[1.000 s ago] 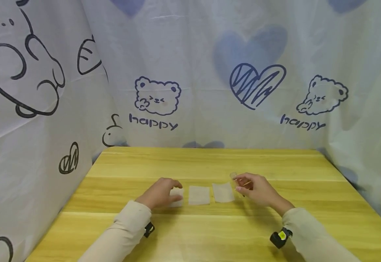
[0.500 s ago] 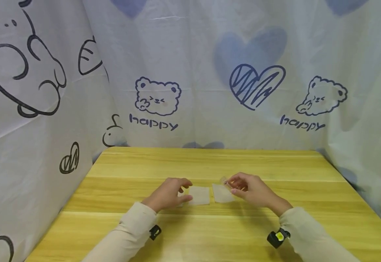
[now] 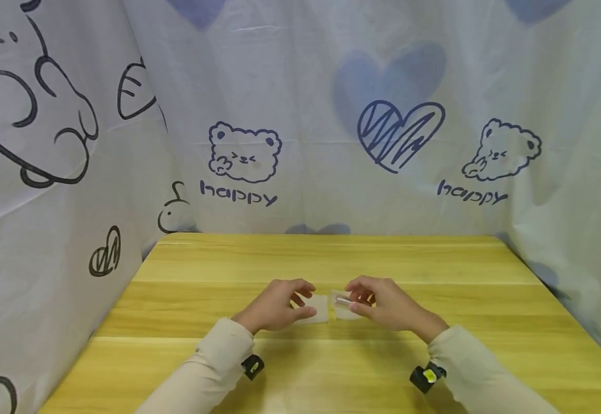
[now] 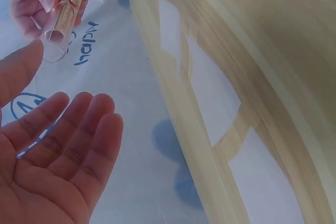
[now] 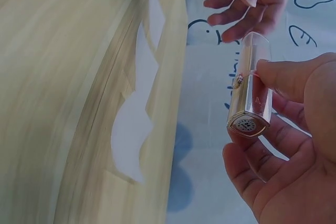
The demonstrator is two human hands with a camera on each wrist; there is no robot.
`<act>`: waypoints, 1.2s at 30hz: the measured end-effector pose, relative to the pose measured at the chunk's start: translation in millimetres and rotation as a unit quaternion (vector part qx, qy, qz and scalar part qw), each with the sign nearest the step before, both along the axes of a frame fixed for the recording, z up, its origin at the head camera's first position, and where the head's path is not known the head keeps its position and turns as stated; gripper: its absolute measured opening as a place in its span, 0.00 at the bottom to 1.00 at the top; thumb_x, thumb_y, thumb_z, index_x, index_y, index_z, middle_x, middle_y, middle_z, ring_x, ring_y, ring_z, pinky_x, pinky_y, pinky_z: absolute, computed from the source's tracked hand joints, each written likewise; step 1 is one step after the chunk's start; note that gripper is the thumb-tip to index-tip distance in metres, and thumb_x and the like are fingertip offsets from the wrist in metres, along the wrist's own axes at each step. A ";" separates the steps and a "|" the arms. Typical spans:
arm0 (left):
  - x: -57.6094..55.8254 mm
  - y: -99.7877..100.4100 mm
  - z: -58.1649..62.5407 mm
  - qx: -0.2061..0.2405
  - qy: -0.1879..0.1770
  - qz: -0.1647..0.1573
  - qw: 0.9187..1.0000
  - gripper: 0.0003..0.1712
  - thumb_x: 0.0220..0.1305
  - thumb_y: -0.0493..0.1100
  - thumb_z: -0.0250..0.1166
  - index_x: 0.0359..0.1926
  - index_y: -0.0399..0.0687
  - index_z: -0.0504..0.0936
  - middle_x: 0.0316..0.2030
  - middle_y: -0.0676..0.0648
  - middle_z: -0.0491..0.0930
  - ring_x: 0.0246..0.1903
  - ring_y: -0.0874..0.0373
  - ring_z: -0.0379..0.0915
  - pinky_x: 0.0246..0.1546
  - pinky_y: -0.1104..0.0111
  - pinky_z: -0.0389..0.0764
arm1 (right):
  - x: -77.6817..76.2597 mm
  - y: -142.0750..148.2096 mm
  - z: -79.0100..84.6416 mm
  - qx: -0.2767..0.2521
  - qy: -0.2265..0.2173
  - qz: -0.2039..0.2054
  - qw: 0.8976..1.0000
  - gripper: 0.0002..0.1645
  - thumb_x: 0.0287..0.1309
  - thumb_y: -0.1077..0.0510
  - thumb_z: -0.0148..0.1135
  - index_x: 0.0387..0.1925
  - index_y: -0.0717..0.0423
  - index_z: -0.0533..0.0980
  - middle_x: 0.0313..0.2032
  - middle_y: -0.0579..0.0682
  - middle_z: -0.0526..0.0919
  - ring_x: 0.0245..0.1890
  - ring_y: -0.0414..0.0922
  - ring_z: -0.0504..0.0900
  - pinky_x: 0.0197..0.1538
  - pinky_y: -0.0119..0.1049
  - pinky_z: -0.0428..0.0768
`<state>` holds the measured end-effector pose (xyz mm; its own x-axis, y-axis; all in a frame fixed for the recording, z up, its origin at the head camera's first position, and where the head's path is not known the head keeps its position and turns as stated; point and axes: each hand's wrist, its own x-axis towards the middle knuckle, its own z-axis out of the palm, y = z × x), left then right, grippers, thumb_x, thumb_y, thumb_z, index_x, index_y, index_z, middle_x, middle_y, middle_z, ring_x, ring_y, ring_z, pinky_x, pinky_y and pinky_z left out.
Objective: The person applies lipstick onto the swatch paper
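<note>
My right hand (image 3: 389, 303) pinches a lipstick (image 5: 252, 98) between thumb and fingers, above the table. It has a clear cap and a shiny rose-gold base with a round label on its bottom; the cap end points toward my left hand (image 3: 280, 306). Fingers slightly bent and apart, the left hand holds nothing and hovers close to the lipstick without touching it. Below the hands lie white paper squares, one (image 3: 318, 309) partly behind the left fingers and another (image 3: 339, 313) beneath the lipstick. Three squares (image 4: 212, 90) show in a row in the left wrist view.
The wooden table (image 3: 300, 261) stretches around the hands. A pale curtain (image 3: 305, 103) printed with bears and hearts hangs behind the table's far edge and along both sides. Each wrist wears a small black camera (image 3: 427, 376).
My right hand has brought the lipstick leftward, over the right-hand paper square. My left hand has moved right, from the leftmost square toward the lipstick, so the two hands are closer together.
</note>
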<state>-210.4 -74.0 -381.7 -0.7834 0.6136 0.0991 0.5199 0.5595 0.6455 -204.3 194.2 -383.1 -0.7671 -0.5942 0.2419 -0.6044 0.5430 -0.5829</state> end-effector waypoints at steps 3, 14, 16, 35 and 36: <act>0.3 3.3 1.4 0.001 -0.005 -0.004 1.000 0.24 0.66 0.45 0.66 0.59 0.39 0.75 0.50 0.40 0.79 0.43 0.51 0.80 0.40 0.66 0.81 | 0.7 -3.0 1.8 0.001 0.002 0.009 1.000 0.15 0.63 0.59 0.64 0.49 0.62 0.76 0.34 0.42 0.80 0.31 0.36 0.78 0.34 0.32 0.80; 0.4 9.9 0.2 -0.003 -0.013 -0.020 1.000 0.25 0.64 0.45 0.68 0.57 0.36 0.76 0.48 0.41 0.80 0.44 0.46 0.79 0.40 0.69 0.81 | 3.6 -15.7 4.1 0.003 -0.009 0.031 0.999 0.15 0.63 0.60 0.64 0.49 0.62 0.76 0.34 0.44 0.82 0.31 0.37 0.79 0.35 0.32 0.80; 0.6 10.5 0.4 -0.006 -0.013 -0.021 1.000 0.25 0.63 0.46 0.68 0.56 0.37 0.76 0.47 0.42 0.80 0.44 0.46 0.79 0.40 0.70 0.80 | 3.8 -17.5 3.8 0.000 -0.009 0.034 0.999 0.15 0.62 0.60 0.65 0.49 0.61 0.76 0.33 0.43 0.82 0.31 0.37 0.79 0.35 0.32 0.80; 2.6 15.2 0.4 -0.016 0.002 -0.025 1.000 0.17 0.61 0.45 0.70 0.48 0.40 0.81 0.38 0.48 0.83 0.33 0.62 0.79 0.36 0.72 0.79 | 4.2 -28.3 4.0 0.006 -0.017 0.038 0.999 0.15 0.63 0.58 0.64 0.50 0.60 0.76 0.36 0.43 0.83 0.34 0.37 0.80 0.38 0.33 0.80; 2.9 15.4 0.5 -0.014 0.003 -0.026 1.000 0.16 0.61 0.45 0.70 0.46 0.41 0.82 0.37 0.49 0.83 0.32 0.63 0.79 0.35 0.72 0.79 | 4.1 -28.4 4.2 0.007 -0.017 0.040 0.999 0.16 0.63 0.58 0.64 0.50 0.60 0.76 0.36 0.43 0.83 0.34 0.37 0.80 0.38 0.33 0.80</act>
